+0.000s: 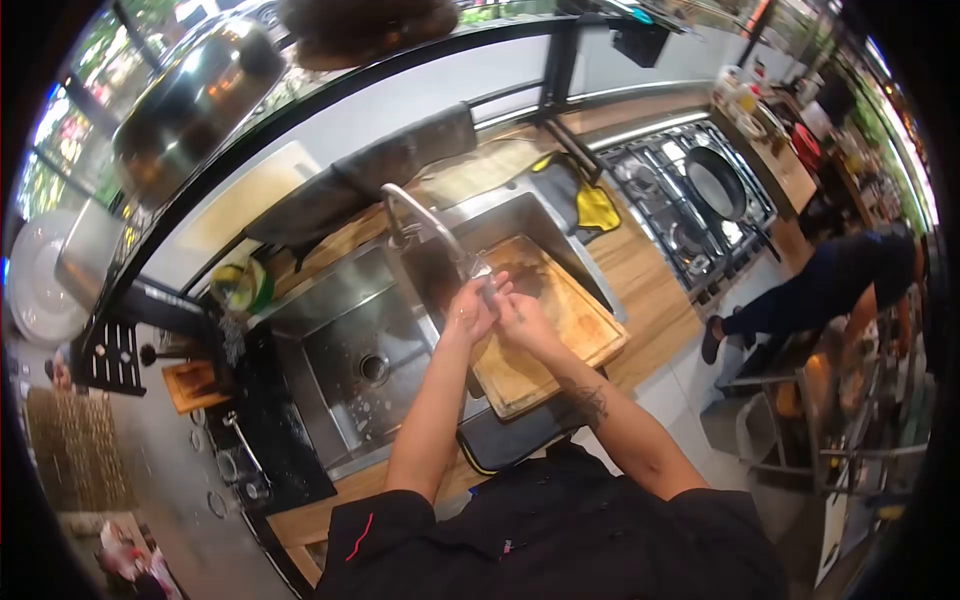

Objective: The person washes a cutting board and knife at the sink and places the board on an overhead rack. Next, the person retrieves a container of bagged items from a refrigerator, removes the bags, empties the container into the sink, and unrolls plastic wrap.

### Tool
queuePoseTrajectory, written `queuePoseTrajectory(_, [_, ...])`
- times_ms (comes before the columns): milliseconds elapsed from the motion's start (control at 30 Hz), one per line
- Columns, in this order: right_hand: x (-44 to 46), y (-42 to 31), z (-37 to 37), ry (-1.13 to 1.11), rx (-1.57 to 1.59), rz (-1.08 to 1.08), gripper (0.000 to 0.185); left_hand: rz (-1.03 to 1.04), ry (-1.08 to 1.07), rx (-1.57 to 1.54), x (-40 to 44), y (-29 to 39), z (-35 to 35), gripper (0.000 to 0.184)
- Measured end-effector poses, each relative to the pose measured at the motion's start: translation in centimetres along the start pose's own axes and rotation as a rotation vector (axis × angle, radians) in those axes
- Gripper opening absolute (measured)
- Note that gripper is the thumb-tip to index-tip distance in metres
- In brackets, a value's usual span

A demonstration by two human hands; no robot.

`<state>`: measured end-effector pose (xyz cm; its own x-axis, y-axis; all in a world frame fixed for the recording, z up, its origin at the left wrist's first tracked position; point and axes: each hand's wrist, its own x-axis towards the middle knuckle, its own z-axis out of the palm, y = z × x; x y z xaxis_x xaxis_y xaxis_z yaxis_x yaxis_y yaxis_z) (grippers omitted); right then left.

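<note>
My left hand and my right hand are held close together under the end of the curved metal faucet. The fingers of both are curled and nearly touching. Between them shows a small grey patch; whether it is an object, water or the faucet's tip I cannot make out. Below the hands, a worn wooden cutting board with a dark wet stain leans across the right sink basin, its near end over the front edge.
The left basin has a drain and wet spots. A yellow-and-black cloth lies right of the sink, before a gas stove with a frying pan. Another person stands at the far right. Metal pots hang upper left.
</note>
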<state>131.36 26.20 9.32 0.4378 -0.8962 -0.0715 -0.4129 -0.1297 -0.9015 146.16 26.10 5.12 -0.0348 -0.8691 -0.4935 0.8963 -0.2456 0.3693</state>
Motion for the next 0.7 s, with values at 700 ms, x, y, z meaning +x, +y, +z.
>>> queuePoseTrajectory(700, [-3.7, -0.7, -3.5, -0.098, 0.319, 0.253, 0.038, 0.256, 0.431, 0.525, 4.2, 4.8, -3.6, 0.024])
